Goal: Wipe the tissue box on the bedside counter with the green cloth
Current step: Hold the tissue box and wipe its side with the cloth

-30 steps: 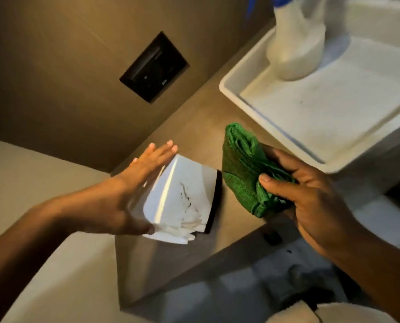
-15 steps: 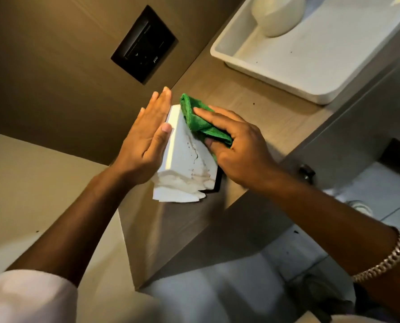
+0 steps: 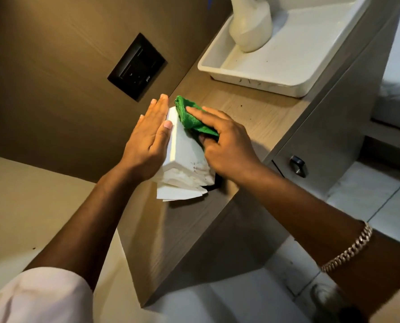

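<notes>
The right hand [image 3: 227,148] has brought the cloth [image 3: 192,117] onto the tissue box [image 3: 185,155] at the counter's [image 3: 259,110] left end, clamped on it; the left hand [image 3: 147,141] now lies flat, bracing the box. Wiping has begun.

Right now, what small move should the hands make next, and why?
Probably draw the right hand and cloth toward the near end of the box: the cloth sits at the far end, marks show nearer, and the left hand braces the side.
</notes>
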